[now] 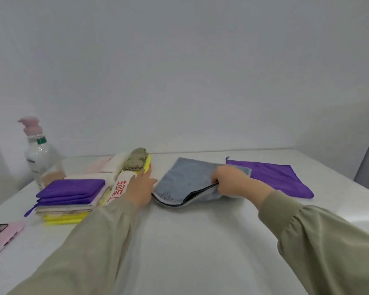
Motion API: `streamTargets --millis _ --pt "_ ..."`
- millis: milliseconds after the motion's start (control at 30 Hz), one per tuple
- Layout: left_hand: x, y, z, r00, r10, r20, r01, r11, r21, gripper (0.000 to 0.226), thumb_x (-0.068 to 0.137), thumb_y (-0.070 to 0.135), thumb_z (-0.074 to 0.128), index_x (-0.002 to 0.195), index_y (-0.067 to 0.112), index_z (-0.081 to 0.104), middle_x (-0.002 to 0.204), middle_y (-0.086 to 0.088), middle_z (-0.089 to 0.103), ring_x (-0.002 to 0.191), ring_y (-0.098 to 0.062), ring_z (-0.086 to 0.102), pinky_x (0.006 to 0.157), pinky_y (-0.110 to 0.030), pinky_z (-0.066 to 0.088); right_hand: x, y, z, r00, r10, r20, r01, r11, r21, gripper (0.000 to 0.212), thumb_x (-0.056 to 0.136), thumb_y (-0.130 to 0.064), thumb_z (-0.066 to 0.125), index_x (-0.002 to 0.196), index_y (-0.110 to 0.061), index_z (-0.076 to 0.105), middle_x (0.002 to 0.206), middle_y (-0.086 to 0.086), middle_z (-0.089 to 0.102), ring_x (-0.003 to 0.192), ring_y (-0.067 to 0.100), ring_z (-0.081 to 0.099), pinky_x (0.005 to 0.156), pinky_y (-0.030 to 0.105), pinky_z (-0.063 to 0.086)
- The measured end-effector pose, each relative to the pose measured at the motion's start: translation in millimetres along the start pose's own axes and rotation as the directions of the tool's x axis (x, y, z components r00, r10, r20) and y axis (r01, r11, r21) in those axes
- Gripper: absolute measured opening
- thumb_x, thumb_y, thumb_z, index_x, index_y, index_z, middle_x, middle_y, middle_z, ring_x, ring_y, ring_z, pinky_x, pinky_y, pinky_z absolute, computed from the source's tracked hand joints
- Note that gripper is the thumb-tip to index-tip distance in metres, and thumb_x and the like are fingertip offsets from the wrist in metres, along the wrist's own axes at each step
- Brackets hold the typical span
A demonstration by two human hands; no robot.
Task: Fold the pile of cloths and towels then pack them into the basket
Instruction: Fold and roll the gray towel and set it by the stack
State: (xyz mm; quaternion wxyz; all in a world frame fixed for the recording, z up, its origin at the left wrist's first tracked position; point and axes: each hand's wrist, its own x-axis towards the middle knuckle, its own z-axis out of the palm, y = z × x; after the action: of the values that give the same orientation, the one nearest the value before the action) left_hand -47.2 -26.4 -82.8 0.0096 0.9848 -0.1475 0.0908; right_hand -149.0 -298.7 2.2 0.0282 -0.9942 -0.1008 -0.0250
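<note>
Grey cloth [185, 177]: folded, at the centre of the white table [190, 241], between both hands.
Right hand [232, 182]: fingers curled, pinching the cloth's top layer at its near right edge.
Left hand [140, 188]: fingers straight and flat at the cloth's left edge; contact probable, view blurred.
Purple cloth [273, 175]: flat, just right of the grey cloth.
Folded stack [73, 194]: left side of the table.

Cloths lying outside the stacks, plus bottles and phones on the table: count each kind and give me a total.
Grey cloth: 1
Flat purple cloth: 1
Pump bottle: 1
Green-capped bottle: 1
Pink phone: 1
Total: 5
</note>
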Motion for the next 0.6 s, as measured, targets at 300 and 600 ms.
streamTargets --millis 300,600 --pt "-32.8 51.1 47.0 0.991 -0.08 0.104 0.107 0.953 -0.284 0.032 0.101 0.018 0.029 0.116 0.007 0.055 0.125 -0.014 0.056 0.115 -0.03 0.05 0.097 -0.041 0.039 -13.8 -50.5 59.4 0.92 -0.16 0.358 0.187 0.981 -0.042 0.014 0.077 0.002 0.05 0.066 -0.007 0.049 0.061 0.008 0.044 0.058 0.024 0.04 0.047 0.026 0.028" --pt "-39.5 62.8 47.2 0.93 -0.093 0.354 0.113 0.993 -0.036 0.071 0.092 0.069 0.015 0.152 0.034 -0.001 0.161 -0.004 -0.007 0.147 -0.03 -0.008 0.111 -0.066 -0.003 3.2 -27.1 69.8 0.995 -0.042 0.09 -0.006 0.881 0.473 0.023 0.094 -0.015 0.05 0.106 -0.008 0.068 0.104 0.009 0.07 0.095 0.022 0.066 0.085 0.036 0.052"
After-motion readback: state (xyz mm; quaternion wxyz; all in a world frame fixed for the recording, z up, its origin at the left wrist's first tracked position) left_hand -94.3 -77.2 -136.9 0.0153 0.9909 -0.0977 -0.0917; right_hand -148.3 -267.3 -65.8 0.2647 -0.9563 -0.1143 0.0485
